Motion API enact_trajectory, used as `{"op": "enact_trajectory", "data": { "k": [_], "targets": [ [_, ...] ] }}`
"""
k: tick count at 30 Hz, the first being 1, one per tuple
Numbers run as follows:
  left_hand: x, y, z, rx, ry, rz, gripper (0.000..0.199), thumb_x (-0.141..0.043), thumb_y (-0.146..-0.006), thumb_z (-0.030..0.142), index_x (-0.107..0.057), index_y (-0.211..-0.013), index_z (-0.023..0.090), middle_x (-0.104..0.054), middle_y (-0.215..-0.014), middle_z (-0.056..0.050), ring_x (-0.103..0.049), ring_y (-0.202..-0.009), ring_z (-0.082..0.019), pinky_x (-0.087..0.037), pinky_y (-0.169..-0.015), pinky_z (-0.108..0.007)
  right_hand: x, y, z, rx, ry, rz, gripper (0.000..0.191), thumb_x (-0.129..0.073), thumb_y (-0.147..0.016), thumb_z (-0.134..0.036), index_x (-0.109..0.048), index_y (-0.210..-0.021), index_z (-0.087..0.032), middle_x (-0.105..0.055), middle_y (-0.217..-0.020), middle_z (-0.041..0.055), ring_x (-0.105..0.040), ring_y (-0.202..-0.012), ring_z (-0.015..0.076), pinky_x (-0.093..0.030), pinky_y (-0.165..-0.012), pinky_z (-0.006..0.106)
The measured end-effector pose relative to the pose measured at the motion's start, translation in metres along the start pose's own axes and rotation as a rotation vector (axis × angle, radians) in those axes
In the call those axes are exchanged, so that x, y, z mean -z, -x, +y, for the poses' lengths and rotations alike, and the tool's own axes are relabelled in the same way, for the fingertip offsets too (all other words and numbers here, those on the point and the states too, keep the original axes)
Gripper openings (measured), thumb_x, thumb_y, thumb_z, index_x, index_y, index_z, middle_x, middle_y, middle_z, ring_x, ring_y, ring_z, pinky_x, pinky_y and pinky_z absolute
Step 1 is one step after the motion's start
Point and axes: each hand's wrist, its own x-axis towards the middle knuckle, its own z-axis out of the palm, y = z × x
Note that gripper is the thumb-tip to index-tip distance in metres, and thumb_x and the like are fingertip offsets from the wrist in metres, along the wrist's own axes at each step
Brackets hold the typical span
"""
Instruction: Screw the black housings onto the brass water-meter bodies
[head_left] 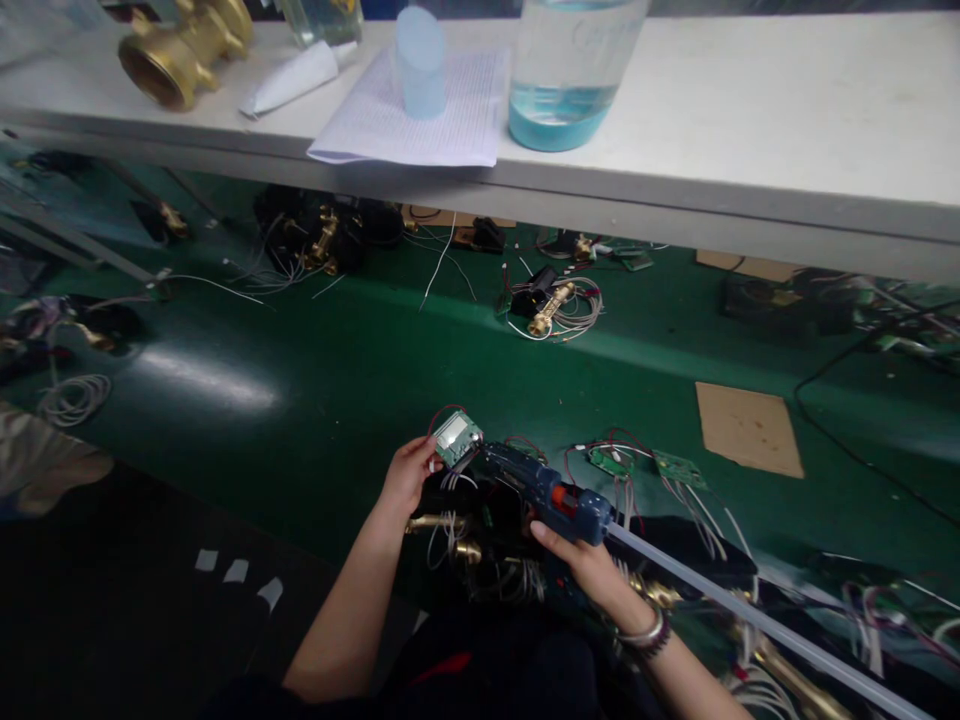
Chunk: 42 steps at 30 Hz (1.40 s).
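Glue gun, gripped tight in the right hand near the tabletop's front edge, could burn the left hand pinching the board if it slips.

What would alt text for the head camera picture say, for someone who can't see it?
A person's left hand holds a small circuit board while the right hand grips a blue glue gun, its nozzle close to the board's edge. Brass fittings and wiring lie around on a green work surface, below a white shelf.
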Motion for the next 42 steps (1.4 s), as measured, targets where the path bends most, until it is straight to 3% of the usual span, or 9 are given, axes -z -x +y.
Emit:
{"op": "enact_trajectory", "data": {
  "k": [12,18,28,42],
  "targets": [
    [-0.001,0.001,0.002,-0.004,-0.016,0.008,0.029,-0.083,-0.054,0.028,-0.064,-0.068,0.012,-0.061,-0.060,-0.001,-0.054,-0.054,-0.011,-0.043,-0.056,-0.023,-0.002,0.002,-0.001,-0.020,-0.016,-0.002,0.054,-0.072,-0.057,-0.066,-0.069,-0.084,-0.020,-0.070,-0.092,0.0064,-0.062,-0.092,0.0279,-0.047,-0.091,0.046],
    [-0.001,0.000,0.001,-0.007,-0.009,0.008,0.032,-0.084,-0.050,0.030,-0.063,-0.066,0.012,-0.060,-0.058,0.000,-0.053,-0.052,-0.010,-0.042,-0.052,-0.021,0.001,0.003,-0.005,0.008,-0.013,-0.090,0.053,-0.072,-0.060,-0.063,-0.070,-0.091,-0.020,-0.070,-0.100,0.0078,-0.061,-0.100,0.0287,-0.044,-0.096,0.047],
    [0.000,0.000,0.000,-0.010,-0.012,-0.021,0.034,-0.085,-0.048,0.032,-0.063,-0.065,0.012,-0.061,-0.058,-0.001,-0.052,-0.052,-0.009,-0.041,-0.052,-0.021,0.002,0.002,-0.010,0.012,0.004,0.022,0.055,-0.072,-0.058,-0.064,-0.069,-0.088,-0.019,-0.070,-0.094,0.0076,-0.061,-0.096,0.0286,-0.045,-0.095,0.047],
    [-0.002,0.002,0.002,-0.012,-0.035,-0.035,0.035,-0.084,-0.050,0.033,-0.064,-0.068,0.011,-0.062,-0.060,-0.001,-0.052,-0.052,-0.010,-0.041,-0.053,-0.022,0.005,0.001,-0.011,0.020,-0.014,0.062,0.053,-0.072,-0.057,-0.064,-0.068,-0.086,-0.020,-0.069,-0.095,0.0062,-0.061,-0.094,0.0279,-0.044,-0.095,0.046]
  ]
}}
